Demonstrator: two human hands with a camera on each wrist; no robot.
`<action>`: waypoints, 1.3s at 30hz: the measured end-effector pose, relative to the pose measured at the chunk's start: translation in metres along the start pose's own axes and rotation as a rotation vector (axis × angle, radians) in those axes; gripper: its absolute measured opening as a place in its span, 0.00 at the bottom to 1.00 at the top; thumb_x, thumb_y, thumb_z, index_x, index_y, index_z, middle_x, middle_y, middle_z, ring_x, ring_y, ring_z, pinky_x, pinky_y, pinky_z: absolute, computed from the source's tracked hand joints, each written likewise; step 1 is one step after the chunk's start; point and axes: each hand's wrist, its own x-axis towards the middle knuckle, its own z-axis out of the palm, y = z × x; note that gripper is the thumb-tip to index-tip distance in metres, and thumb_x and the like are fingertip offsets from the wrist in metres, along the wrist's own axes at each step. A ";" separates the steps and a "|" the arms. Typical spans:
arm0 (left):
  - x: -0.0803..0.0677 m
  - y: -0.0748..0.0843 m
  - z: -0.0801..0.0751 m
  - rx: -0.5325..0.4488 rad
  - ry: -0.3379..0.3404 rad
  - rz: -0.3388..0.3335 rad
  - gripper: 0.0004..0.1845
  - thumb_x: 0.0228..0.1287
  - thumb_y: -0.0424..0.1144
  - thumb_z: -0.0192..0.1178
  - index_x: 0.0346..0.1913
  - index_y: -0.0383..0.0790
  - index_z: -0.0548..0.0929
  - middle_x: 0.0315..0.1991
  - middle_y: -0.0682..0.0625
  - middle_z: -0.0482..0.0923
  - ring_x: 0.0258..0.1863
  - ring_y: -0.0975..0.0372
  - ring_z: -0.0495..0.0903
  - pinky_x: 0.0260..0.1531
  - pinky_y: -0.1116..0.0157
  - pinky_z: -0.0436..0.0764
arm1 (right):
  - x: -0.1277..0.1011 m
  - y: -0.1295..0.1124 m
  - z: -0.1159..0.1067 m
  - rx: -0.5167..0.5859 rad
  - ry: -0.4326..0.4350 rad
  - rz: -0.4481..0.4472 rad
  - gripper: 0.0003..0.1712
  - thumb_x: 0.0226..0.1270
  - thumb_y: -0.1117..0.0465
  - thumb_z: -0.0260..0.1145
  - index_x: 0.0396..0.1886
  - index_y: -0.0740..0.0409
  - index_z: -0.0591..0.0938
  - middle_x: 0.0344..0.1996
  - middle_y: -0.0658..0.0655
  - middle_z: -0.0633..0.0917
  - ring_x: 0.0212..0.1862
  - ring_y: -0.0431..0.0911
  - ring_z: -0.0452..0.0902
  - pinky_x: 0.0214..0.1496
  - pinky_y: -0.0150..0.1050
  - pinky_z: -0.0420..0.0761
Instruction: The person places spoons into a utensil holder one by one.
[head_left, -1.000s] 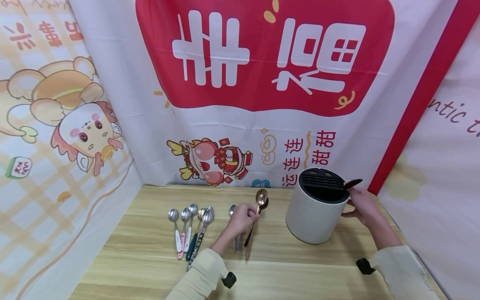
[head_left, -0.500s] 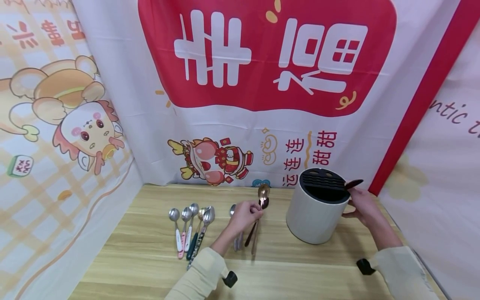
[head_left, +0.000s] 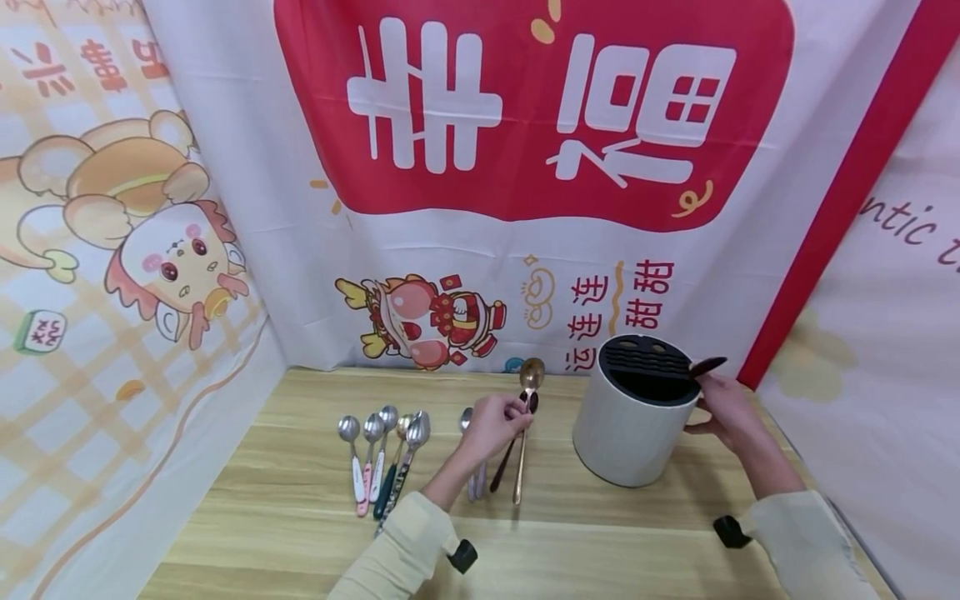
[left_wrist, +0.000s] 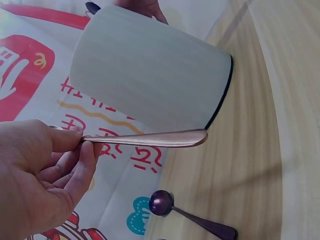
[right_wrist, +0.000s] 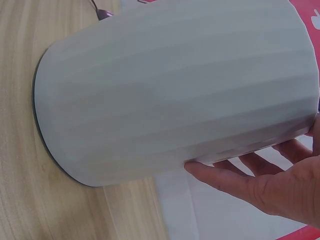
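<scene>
My left hand pinches a copper-coloured spoon between thumb and fingers. Its bowl points away from me, and in the left wrist view the handle extends beyond the fingertips. A dark spoon lies on the table below it. To the right stands a pale round utensil holder with a black slotted top. Against its right side rests my right hand, thumb and fingers spread along the wall. The bowl of another dark spoon sticks out over the holder's rim, close above the right fingers.
Several spoons with white, pink, green and patterned handles lie side by side at the left of the wooden table. Silver spoons lie partly hidden behind the left hand. Printed cloth hangs at the table's back edge.
My left hand has moved slightly right and away from me with the copper-coloured spoon, nearer the holder. The right hand and the holder have stayed in place.
</scene>
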 end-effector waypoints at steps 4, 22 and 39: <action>0.000 0.007 -0.001 -0.018 0.010 0.009 0.03 0.60 0.32 0.68 0.35 0.35 0.85 0.27 0.49 0.85 0.28 0.56 0.86 0.25 0.72 0.83 | 0.001 0.000 0.000 -0.004 0.000 0.008 0.14 0.80 0.47 0.45 0.41 0.32 0.78 0.34 0.32 0.81 0.40 0.33 0.78 0.42 0.54 0.86; 0.000 0.034 -0.004 -0.072 0.025 0.035 0.03 0.62 0.31 0.67 0.36 0.34 0.85 0.27 0.49 0.85 0.24 0.68 0.81 0.28 0.68 0.87 | 0.001 0.001 -0.001 -0.001 -0.006 -0.012 0.15 0.81 0.47 0.44 0.41 0.32 0.78 0.34 0.32 0.81 0.40 0.33 0.78 0.41 0.53 0.86; 0.006 0.066 -0.005 -0.073 0.012 0.104 0.05 0.63 0.36 0.68 0.38 0.38 0.87 0.29 0.50 0.85 0.25 0.68 0.82 0.28 0.70 0.86 | 0.001 0.002 -0.001 0.012 -0.007 -0.022 0.16 0.81 0.47 0.45 0.38 0.29 0.79 0.33 0.33 0.82 0.39 0.32 0.78 0.40 0.52 0.86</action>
